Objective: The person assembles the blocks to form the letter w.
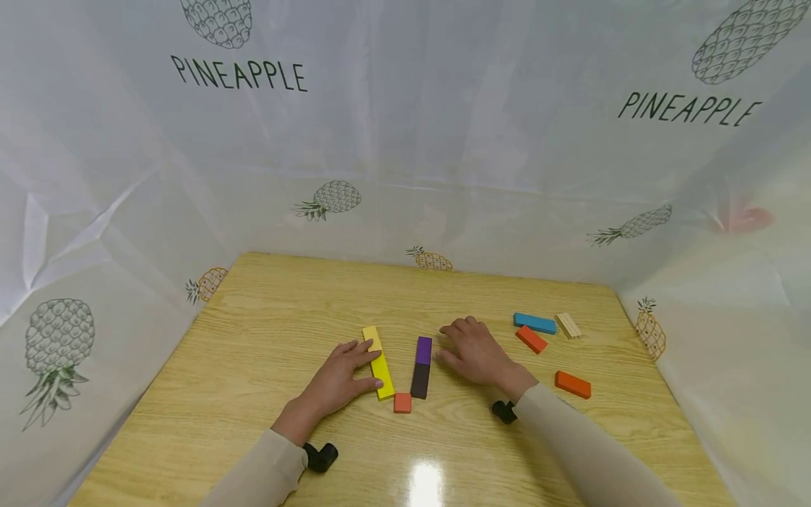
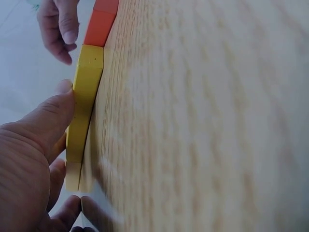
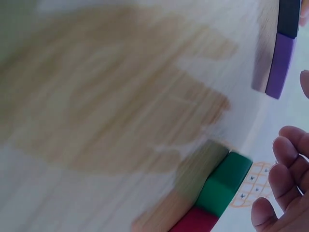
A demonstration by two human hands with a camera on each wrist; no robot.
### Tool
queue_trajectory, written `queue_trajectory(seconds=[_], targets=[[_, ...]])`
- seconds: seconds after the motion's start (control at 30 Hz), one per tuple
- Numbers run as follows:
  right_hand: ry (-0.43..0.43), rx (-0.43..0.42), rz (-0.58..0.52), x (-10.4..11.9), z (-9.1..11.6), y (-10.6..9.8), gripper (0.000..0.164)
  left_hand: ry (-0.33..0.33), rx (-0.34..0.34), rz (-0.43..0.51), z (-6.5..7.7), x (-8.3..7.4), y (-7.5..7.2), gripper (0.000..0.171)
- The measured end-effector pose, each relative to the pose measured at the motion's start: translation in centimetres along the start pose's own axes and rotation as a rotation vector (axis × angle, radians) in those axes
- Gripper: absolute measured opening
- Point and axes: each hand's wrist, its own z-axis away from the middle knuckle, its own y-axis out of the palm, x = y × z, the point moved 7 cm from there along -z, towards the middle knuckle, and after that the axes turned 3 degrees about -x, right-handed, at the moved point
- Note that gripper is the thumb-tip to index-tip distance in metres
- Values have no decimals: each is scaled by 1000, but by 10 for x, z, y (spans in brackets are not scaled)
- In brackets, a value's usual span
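Note:
My left hand [image 1: 338, 380] touches a row of yellow blocks [image 1: 384, 380], its fingertips on top and thumb along the near part. In the left wrist view the thumb lies against the longer yellow block [image 2: 82, 111]. A small red block [image 1: 402, 403] sits at the row's near end. To the right, a purple block [image 1: 424, 350] and a dark block [image 1: 421, 380] lie end to end. My right hand [image 1: 478, 352] is beside them, fingers loosely bent, holding nothing visible. The right wrist view shows a green block [image 3: 224, 183] and a red block [image 3: 195, 223] near its fingers; the head view hides both.
At the table's right lie a blue block [image 1: 535, 324], an orange block [image 1: 531, 339], a pale wooden piece [image 1: 568, 326] and another orange block [image 1: 573, 384]. A white pineapple-print curtain [image 1: 393, 141] encloses the wooden table [image 1: 285, 296] at the back and sides.

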Motion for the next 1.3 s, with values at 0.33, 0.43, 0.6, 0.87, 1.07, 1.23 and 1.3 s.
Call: queue_trajectory(seconds=[0.33,0.43,0.6,0.87,1.07,1.23,1.3], targets=[[35,-38,32,-17,23,-15,49,-5,-7,17,1,-1,-1,63],[38,-51,36,-21,29,-17,49,-6,-7,17,1,-2,-2,63],[39,-70,53,-26,37,-21,50,-6,-4,9,1,-3,-2,63],[35,-76,81,-34,46,-22,48,-8,10,-22,0,-2,-2,62],[60,-79,111,-39,51,-22,47,-5,5,-36,-1,-2,-2,61],[82,-66,120,-42,54,-20,44,7,5,-50,0,-6,-3,60],[89,-63,124,-43,54,-20,42,11,6,-52,0,-8,-4,60]])
